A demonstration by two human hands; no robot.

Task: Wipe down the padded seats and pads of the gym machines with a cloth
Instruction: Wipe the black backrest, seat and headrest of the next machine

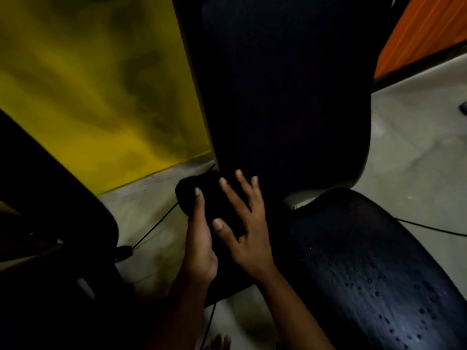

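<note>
From the head view, your left hand holds the black cloth from below. Its thumb lies straight along the cloth's top and its fingers are hidden underneath, so the cloth is pinched between them. Your right hand lies over the right part of the cloth with its fingers straight and spread wide. The fingertips reach up to the bottom edge of the back pad.

The cloth is bunched into a dark wad at the lower left corner of that upright back pad, just beside the near left edge of the seat pad. In this dim light you cannot tell whether the cloth touches either pad.

The seat pad runs off to the lower right, and water droplets bead on its surface. A narrow gap between the back pad and the seat pad shows pale floor.

A yellow wall rises to the left of the back pad, and an orange panel sits in the upper right corner. A thin black cable crosses the floor below the cloth. Another dark pad fills the left edge.
</note>
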